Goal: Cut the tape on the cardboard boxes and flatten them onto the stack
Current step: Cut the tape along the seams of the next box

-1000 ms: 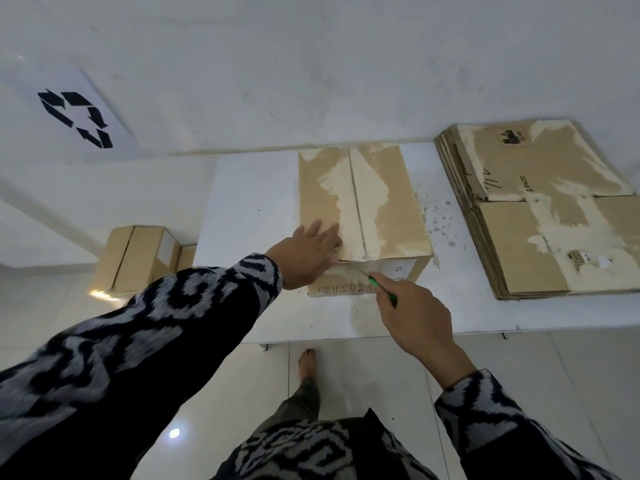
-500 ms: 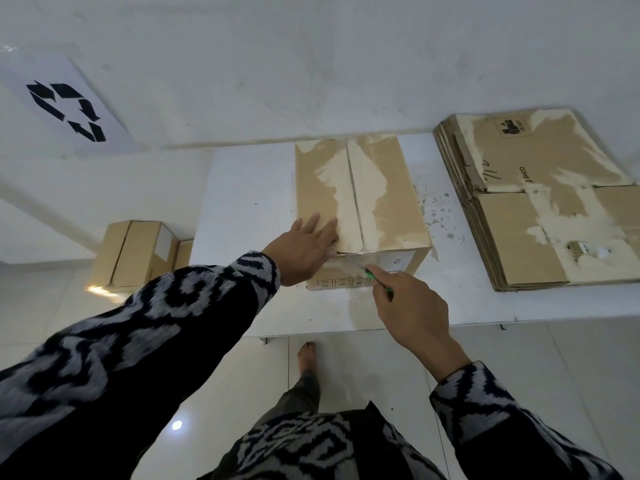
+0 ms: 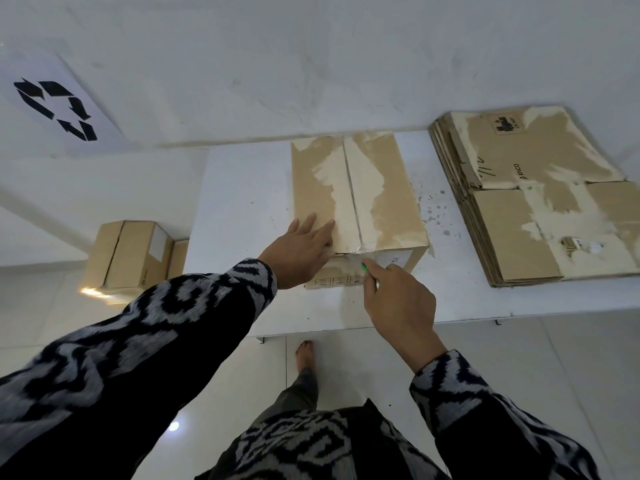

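A closed cardboard box [image 3: 377, 195] with torn, peeled patches sits on the white table [image 3: 242, 202], its top seam running away from me. Clear tape [image 3: 360, 252] crosses the near top edge. My left hand [image 3: 299, 249] presses flat on the box's near left corner, fingers straight. My right hand [image 3: 398, 299] grips a green cutter [image 3: 364, 268] whose tip touches the taped near face just below the top edge. A stack of flattened boxes [image 3: 533, 216] lies on the table to the right.
Two more closed boxes [image 3: 130, 256] stand on the floor left of the table. A recycling sign [image 3: 55, 109] hangs on the white wall behind. My bare foot [image 3: 304, 355] is on the tiled floor under the table's near edge.
The cutter's tip has shifted slightly up toward the taped top edge. My left hand stays pressed on the box.
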A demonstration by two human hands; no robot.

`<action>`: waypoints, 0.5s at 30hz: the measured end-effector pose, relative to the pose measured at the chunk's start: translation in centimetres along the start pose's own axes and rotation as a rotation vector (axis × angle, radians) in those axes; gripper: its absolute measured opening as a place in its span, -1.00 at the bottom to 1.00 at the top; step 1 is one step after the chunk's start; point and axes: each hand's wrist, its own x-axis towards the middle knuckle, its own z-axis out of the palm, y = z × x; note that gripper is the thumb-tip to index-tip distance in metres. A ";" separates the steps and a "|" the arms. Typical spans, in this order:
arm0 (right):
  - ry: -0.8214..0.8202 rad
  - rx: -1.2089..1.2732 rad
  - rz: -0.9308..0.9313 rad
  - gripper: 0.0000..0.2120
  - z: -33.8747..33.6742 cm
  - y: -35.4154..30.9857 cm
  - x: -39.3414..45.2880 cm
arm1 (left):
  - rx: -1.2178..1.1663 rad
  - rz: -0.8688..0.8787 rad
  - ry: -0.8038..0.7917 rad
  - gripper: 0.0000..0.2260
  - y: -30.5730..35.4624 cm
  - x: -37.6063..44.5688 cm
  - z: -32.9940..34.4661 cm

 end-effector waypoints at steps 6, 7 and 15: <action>0.015 -0.062 0.006 -0.64 -0.4 -1.3 0.2 | 0.166 0.072 0.152 -0.70 -0.6 0.1 2.5; 0.012 -0.071 0.002 -0.64 -0.4 -1.6 0.4 | 0.185 0.085 0.181 -0.73 -0.7 0.1 2.8; 0.014 -0.060 0.049 -0.63 -0.5 -2.0 0.2 | 0.128 0.107 0.352 -0.62 -0.2 -0.2 2.8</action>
